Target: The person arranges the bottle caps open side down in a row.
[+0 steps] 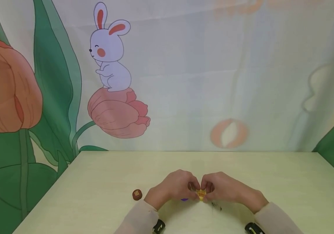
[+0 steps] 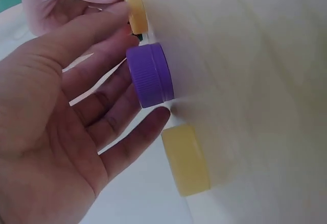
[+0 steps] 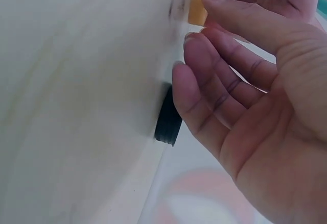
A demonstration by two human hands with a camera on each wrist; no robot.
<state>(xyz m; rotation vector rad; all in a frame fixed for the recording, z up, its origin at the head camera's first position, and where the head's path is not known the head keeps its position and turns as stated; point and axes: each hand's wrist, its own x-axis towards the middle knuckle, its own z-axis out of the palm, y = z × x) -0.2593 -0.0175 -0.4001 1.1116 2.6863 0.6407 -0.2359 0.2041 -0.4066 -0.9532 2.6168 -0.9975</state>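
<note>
Both hands meet over the table at the right of centre in the head view. My left hand (image 1: 178, 186) and right hand (image 1: 224, 187) pinch a small yellow cap (image 1: 201, 195) from either side between thumbs and fingers. Its orange-yellow side (image 2: 137, 14) shows low at the tabletop in the left wrist view. A ribbed purple bottle cap (image 2: 150, 76) stands beside the left hand's lower fingers; a pale yellow cap-like piece (image 2: 186, 160) lies past the little finger. Near the right hand's fingertips stands a black cap (image 3: 168, 116), hidden in the head view.
A round brown piece (image 1: 137, 194) with a lighter picture on top lies left of the left wrist. Small dark marks (image 1: 216, 205) show just below the right hand. Behind the pale table (image 1: 102, 172) hangs a printed cloth (image 1: 184, 81) with a rabbit and tulips.
</note>
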